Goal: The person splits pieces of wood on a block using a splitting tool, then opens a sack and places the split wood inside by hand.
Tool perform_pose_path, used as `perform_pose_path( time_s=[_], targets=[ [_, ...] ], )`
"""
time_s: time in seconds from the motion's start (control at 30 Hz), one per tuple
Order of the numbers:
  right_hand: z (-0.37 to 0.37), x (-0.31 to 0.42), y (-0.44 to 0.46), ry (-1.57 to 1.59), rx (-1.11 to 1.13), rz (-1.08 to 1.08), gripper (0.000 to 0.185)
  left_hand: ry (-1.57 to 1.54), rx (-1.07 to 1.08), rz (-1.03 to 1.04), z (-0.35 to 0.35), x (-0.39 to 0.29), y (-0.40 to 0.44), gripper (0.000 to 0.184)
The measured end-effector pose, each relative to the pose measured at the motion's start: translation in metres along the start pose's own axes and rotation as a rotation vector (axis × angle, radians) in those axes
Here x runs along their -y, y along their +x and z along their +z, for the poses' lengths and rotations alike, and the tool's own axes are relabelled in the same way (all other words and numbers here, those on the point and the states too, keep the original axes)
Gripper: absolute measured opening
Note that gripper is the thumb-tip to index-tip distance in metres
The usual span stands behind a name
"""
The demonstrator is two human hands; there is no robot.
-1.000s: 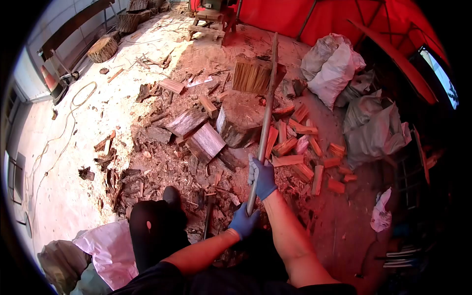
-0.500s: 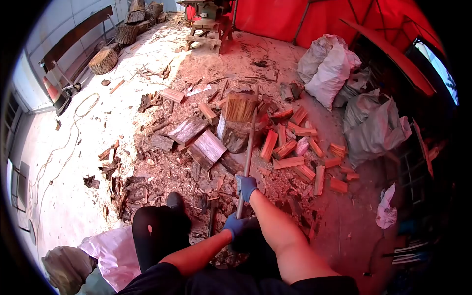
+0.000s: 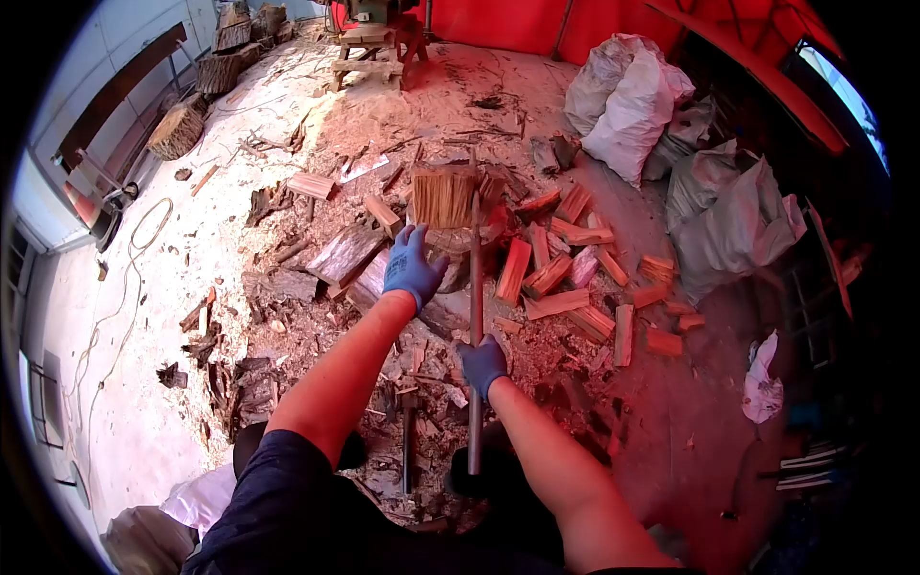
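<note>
My right hand, in a blue glove, is wrapped round the long handle of an axe. The handle runs forward to the right side of an upright wood block, where the axe head is hard to make out. My left hand, also gloved in blue, is off the handle with fingers spread, just short of that block. Under the block is a chopping stump, partly hidden behind my left hand and the handle. Split logs with bark lie to the left of it.
Several split firewood pieces lie right of the stump. Stuffed sacks stand at the right. A black-handled hammer-like tool lies near my feet. Bark and chips cover the floor; a cord lies at left, a wooden stand behind.
My left hand has let go of the axe handle and reached forward towards the wood block, fingers opening. My right hand stays on the handle, which now stands straighter in view.
</note>
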State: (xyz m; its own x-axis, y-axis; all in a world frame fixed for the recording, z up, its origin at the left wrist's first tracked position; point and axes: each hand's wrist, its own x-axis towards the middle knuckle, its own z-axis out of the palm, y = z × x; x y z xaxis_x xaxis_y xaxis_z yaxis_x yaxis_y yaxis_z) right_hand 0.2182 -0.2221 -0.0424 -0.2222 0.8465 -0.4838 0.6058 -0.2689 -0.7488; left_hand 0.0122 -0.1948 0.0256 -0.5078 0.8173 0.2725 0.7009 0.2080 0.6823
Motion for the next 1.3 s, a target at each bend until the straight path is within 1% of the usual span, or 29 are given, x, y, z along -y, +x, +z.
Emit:
perform_pose_path(
  time_s=[0.03,0.07,0.1,0.17,0.23,0.3,0.33,0.37,0.43,0.47,0.5,0.57,0.6,0.63,0.7,0.77,0.8,0.83,0.87,0.9,0.97,1.0,1.03,1.07,1.1,1.17,1.2,1.23,1.3],
  targets=[
    [-0.002,0.002,0.001,-0.125,-0.037,-0.058,0.051,0.173,0.023,0.011,0.001,-0.003,0.034,0.075],
    [0.001,-0.004,0.007,-0.008,0.009,0.005,0.055,0.318,0.103,0.059,-0.005,-0.012,0.065,0.077],
    [-0.002,-0.007,0.011,-0.004,0.001,0.011,0.055,0.489,0.146,0.090,-0.007,-0.021,0.091,0.079],
    [-0.003,-0.013,0.013,0.051,0.061,0.024,0.054,0.661,0.184,0.105,0.007,-0.020,0.140,0.087],
    [-0.009,-0.021,0.015,0.102,0.072,-0.019,0.049,0.774,0.198,0.074,0.022,-0.010,0.173,0.089],
    [-0.017,-0.025,0.016,0.094,0.069,-0.060,0.044,0.716,0.310,0.016,0.037,0.008,0.198,0.089],
    [-0.025,-0.019,0.011,0.264,0.133,-0.009,0.036,0.665,0.360,0.020,0.048,0.025,0.208,0.085],
    [-0.034,-0.020,0.011,0.255,0.120,0.003,0.036,0.637,0.302,0.077,0.053,0.038,0.213,0.069],
    [-0.048,-0.022,0.012,0.450,0.301,0.122,0.029,0.519,0.253,0.149,0.056,0.059,0.221,0.050],
    [-0.051,-0.018,0.006,0.492,0.308,0.131,0.026,0.478,0.257,0.228,0.051,0.066,0.224,0.041],
    [-0.054,-0.015,0.002,0.496,0.310,0.137,0.026,0.480,0.264,0.227,0.047,0.073,0.222,0.041],
    [-0.061,-0.011,-0.006,0.681,0.454,0.247,0.027,0.340,0.277,0.413,0.024,0.069,0.206,0.047],
    [-0.064,-0.010,-0.012,0.762,0.507,0.297,0.022,0.299,0.268,0.414,0.017,0.071,0.197,0.053],
    [-0.066,-0.012,-0.013,0.766,0.506,0.300,0.022,0.299,0.273,0.415,0.013,0.072,0.192,0.053],
    [-0.073,-0.017,-0.016,0.816,0.568,0.330,0.018,0.219,0.293,0.325,0.008,0.072,0.186,0.049],
    [-0.087,-0.005,-0.023,0.880,0.595,0.298,0.020,0.139,0.271,0.320,0.007,0.084,0.192,0.055],
    [-0.091,0.000,-0.032,0.954,0.619,0.287,0.021,0.086,0.271,0.285,0.006,0.096,0.199,0.056],
    [-0.094,0.000,-0.040,0.956,0.619,0.301,0.021,0.032,0.276,0.241,0.004,0.105,0.199,0.057],
    [-0.097,0.003,-0.041,0.909,0.596,0.286,0.022,0.051,0.283,0.227,-0.001,0.105,0.199,0.058],
    [-0.099,0.005,-0.041,0.865,0.572,0.273,0.023,-0.088,0.304,0.154,0.000,0.119,0.199,0.059],
    [-0.099,0.001,-0.039,0.850,0.564,0.256,0.022,-0.089,0.259,0.140,-0.007,0.124,0.190,0.060],
    [-0.093,0.004,-0.034,0.669,0.449,0.183,0.023,-0.009,0.244,0.118,-0.008,0.124,0.188,0.061],
    [-0.090,0.006,-0.037,0.483,0.338,0.130,0.023,0.084,0.206,0.181,-0.010,0.119,0.181,0.062],
    [-0.086,0.001,-0.040,0.484,0.346,0.143,0.023,0.061,0.203,0.146,-0.005,0.117,0.174,0.061],
    [-0.079,-0.003,-0.035,0.436,0.309,0.108,0.024,0.038,0.193,0.123,0.001,0.110,0.175,0.060],
    [-0.072,0.003,-0.020,0.327,0.231,0.009,0.026,0.168,0.147,0.121,0.007,0.090,0.176,0.056],
    [-0.074,0.010,-0.022,0.432,0.297,0.061,0.025,0.168,0.177,0.117,0.010,0.091,0.184,0.055],
    [-0.074,0.018,-0.022,0.422,0.299,0.053,0.025,0.168,0.210,0.115,0.012,0.087,0.192,0.054],
    [-0.069,0.030,-0.023,0.538,0.239,-0.006,0.023,0.205,0.228,0.102,0.022,0.076,0.203,0.052]
  ],
)
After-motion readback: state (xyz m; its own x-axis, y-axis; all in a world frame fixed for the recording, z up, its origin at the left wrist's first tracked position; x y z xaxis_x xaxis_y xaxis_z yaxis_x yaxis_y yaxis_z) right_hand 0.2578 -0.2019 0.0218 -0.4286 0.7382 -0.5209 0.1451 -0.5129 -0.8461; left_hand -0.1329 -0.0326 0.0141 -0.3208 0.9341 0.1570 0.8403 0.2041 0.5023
